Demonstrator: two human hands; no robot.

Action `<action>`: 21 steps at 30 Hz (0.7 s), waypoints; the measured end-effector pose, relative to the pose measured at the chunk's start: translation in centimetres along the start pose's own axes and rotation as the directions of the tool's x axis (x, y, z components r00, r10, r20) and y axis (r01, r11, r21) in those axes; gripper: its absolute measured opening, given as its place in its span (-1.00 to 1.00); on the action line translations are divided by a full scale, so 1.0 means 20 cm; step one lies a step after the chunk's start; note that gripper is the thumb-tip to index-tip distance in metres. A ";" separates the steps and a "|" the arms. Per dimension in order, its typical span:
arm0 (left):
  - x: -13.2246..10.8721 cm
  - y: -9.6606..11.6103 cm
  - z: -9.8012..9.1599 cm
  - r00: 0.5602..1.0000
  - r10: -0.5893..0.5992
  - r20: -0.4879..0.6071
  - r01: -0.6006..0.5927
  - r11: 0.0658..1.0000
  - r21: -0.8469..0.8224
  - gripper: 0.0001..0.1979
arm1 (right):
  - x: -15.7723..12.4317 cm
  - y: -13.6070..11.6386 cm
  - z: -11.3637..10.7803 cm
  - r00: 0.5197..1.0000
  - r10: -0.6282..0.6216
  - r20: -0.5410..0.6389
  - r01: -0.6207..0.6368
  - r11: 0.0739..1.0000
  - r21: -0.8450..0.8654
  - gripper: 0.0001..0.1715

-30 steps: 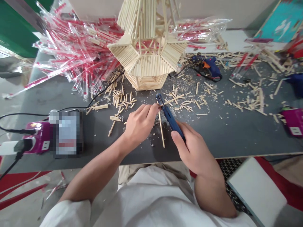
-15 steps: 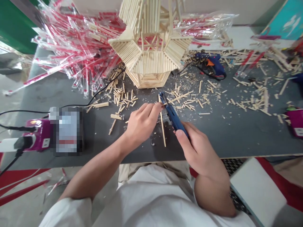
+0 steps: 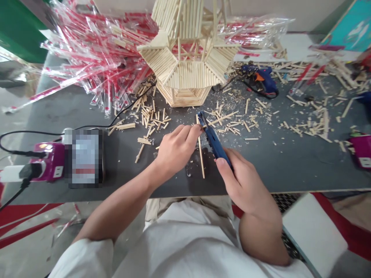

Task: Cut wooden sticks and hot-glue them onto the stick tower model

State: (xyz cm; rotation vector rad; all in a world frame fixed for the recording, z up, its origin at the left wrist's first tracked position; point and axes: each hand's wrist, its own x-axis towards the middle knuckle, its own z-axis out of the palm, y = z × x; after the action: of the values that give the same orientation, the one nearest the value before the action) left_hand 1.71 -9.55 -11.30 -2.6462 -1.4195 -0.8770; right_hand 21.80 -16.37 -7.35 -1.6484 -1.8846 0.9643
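My left hand is closed in a pinch on a thin wooden stick that points toward me over the dark grey table. My right hand is wrapped round the blue handles of a cutting plier. The plier's jaws meet the far end of the stick by my left fingertips. Cut stick pieces lie scattered just beyond both hands. A tower model made of sticks stands at the back centre.
A heap of red-and-clear stick wrappers fills the back left. A blue glue gun lies at the back right. A purple power strip with a black cable and a blurred box sit at the left. More offcuts litter the right side.
Both hands, with stick and plier, have stayed together and shifted slightly right and away in the picture as the view moved. The stick remains pinched at the jaws.
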 end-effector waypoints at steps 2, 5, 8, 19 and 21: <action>0.00 0.00 0.00 1.000 -0.006 0.001 0.006 1.000 0.006 -0.81 | 0.00 0.00 0.00 1.000 -0.008 0.005 0.008 1.000 0.004 -0.49; 0.01 0.01 -0.01 1.000 -0.011 -0.001 0.011 1.000 0.017 -0.81 | 0.01 0.00 0.00 1.000 -0.009 -0.007 0.009 1.000 0.002 -0.52; 0.01 0.01 -0.01 1.000 -0.010 0.005 0.010 1.000 0.016 -0.81 | 0.02 0.01 0.03 1.000 0.020 -0.013 -0.021 1.000 -0.008 -0.53; -0.01 -0.04 0.03 1.000 -0.002 0.002 0.002 1.000 -0.010 -0.81 | 0.05 0.06 0.08 0.995 0.092 -0.045 -0.096 0.992 -0.088 -0.44; -0.01 -0.04 0.02 1.000 0.010 -0.021 -0.010 1.000 -0.015 -0.81 | 0.05 0.06 0.08 0.996 0.067 -0.054 -0.073 0.990 -0.119 -0.44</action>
State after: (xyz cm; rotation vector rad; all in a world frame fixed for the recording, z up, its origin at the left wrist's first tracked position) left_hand 1.27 -9.12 -11.98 -2.6442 -1.3997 -0.9150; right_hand 21.26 -15.78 -9.40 -1.8024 -1.8967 0.8429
